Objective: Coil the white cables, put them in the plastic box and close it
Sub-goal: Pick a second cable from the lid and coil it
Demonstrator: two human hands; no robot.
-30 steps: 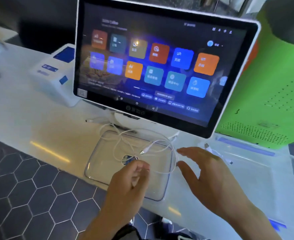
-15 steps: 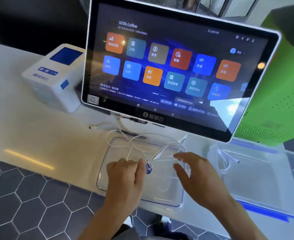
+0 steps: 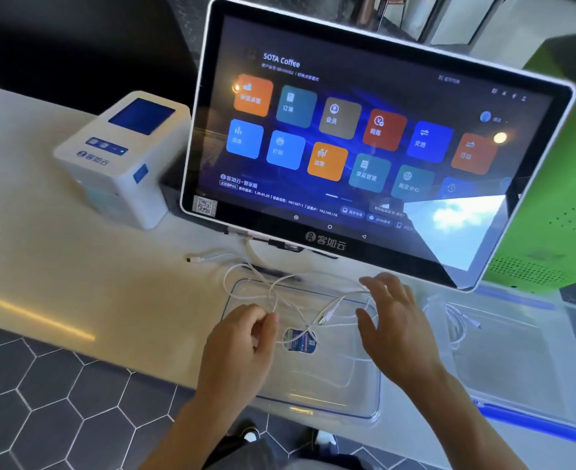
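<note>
Touchscreen [image 3: 364,144] overhangs the tray [image 3: 364,410] behind; counter [image 3: 76,283] to its left lies open

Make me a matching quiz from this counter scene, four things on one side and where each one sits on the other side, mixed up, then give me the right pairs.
Things:
1. Loose white cable
2. Small white printer with a blue window
3. Clear plastic box with blue clips
4. Large touchscreen monitor

Places:
A. Far right of the counter, a coiled cable inside
B. Left of the monitor
C. Sprawled over the clear plastic lid
D. Standing behind the lid, icons lit

Pairs: 1-C, 2-B, 3-A, 4-D
</note>
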